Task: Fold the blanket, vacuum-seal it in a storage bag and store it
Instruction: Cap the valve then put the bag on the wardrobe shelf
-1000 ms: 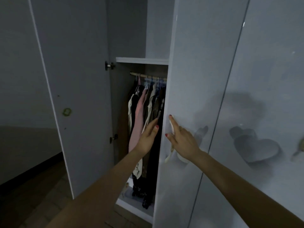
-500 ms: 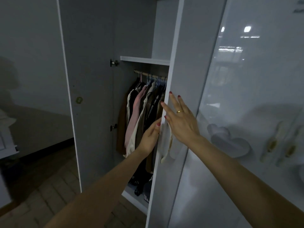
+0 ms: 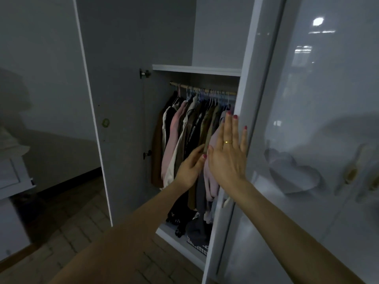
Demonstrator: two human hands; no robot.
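A white wardrobe stands in front of me with its left door [image 3: 114,95] swung wide. My right hand [image 3: 227,154] lies flat with straight fingers against the edge of the right door [image 3: 254,99]. My left hand [image 3: 190,167] reaches into the opening, its fingers loosely extended against the hanging clothes [image 3: 184,140]. Neither hand holds anything. No blanket or storage bag is in view.
Several garments hang from a rail [image 3: 203,90] under a shelf [image 3: 196,69]. Dark items lie heaped on the wardrobe floor [image 3: 190,224]. The glossy closed doors [image 3: 328,140] fill the right. A white cabinet [image 3: 12,171] stands far left on the wooden floor.
My right hand has slid up the right door's edge and flattened. The opening between the doors looks wider. My left hand has stayed at the clothes.
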